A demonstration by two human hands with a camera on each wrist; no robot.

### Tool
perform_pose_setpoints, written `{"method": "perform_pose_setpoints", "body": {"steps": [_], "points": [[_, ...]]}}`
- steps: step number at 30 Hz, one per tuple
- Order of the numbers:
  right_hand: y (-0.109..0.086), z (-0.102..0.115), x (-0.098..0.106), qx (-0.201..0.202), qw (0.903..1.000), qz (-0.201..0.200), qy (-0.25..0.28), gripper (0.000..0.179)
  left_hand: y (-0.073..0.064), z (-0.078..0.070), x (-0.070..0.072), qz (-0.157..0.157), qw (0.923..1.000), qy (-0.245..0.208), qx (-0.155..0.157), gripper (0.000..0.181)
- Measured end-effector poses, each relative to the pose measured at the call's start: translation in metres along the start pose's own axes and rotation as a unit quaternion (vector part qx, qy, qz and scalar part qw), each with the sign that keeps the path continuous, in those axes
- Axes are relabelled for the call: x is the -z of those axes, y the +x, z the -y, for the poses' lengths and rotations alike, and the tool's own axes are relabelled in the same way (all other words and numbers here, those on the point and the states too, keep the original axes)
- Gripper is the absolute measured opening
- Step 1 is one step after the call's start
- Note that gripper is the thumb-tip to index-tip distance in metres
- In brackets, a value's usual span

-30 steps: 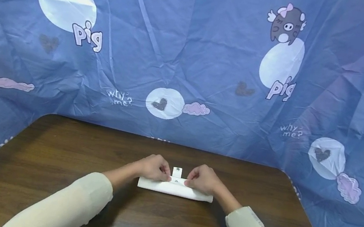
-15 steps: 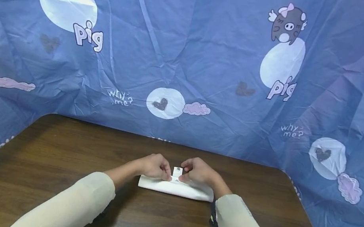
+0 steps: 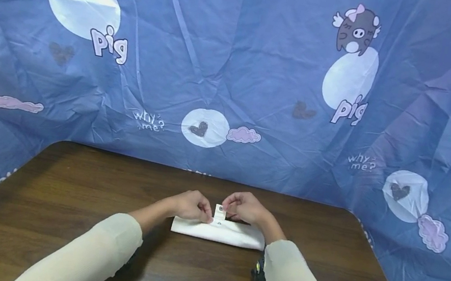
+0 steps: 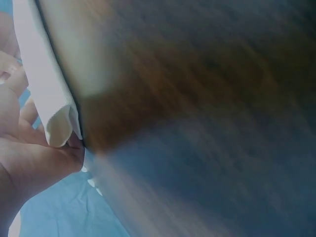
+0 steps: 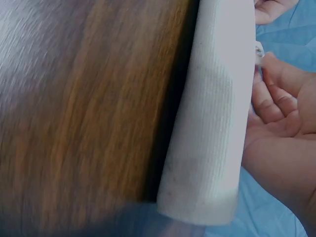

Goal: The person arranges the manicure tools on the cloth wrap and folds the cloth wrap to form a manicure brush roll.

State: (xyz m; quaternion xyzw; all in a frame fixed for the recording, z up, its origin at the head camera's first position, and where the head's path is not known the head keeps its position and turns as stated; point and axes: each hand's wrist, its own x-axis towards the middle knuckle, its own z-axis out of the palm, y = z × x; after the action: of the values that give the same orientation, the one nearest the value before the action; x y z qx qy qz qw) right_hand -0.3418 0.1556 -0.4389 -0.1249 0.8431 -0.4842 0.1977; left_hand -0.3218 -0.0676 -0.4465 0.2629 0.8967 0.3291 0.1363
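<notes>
A white ribbed cloth roll (image 3: 219, 233) lies crosswise on the wooden table. From the middle of its far edge a short white strap (image 3: 219, 214) with a metal snap stands up, and a second small snap part shows on the roll below it. My left hand (image 3: 192, 205) pinches the roll's far edge just left of the strap. With thumb and fingertips, my right hand (image 3: 246, 208) pinches the strap's free end, also seen in the right wrist view at the strap tip (image 5: 259, 53). The left wrist view shows the roll's hollow, folded end (image 4: 59, 126) beside the left palm.
The brown wooden table (image 3: 61, 212) extends around the roll on all sides. Behind it and at both sides hangs a blue printed cloth (image 3: 228, 71). A dark wrist device (image 3: 258, 275) shows under the right sleeve.
My right hand has moved left and away from me, from the roll's far edge to the strap's end, and the strap is slightly raised. My left hand has stayed in place.
</notes>
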Motion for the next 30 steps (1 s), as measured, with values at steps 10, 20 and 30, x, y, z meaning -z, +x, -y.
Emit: {"method": "perform_pose_setpoints", "body": {"steps": [10,20,30], "points": [[-0.009,0.002,0.004,0.035,0.9987,0.024,-0.029,0.016,0.001,0.003,-0.001,-0.018,0.9998,0.000,0.000,0.010],[-0.022,-0.003,0.001,0.173,0.9684,0.022,-0.178,0.008,0.000,0.004,-0.001,-0.022,0.9996,-0.017,-0.001,0.009],[-0.032,-0.006,-0.009,0.224,0.9381,-0.003,-0.264,0.008,0.000,0.004,-0.002,-0.019,0.9997,-0.017,-0.002,0.006]]}}
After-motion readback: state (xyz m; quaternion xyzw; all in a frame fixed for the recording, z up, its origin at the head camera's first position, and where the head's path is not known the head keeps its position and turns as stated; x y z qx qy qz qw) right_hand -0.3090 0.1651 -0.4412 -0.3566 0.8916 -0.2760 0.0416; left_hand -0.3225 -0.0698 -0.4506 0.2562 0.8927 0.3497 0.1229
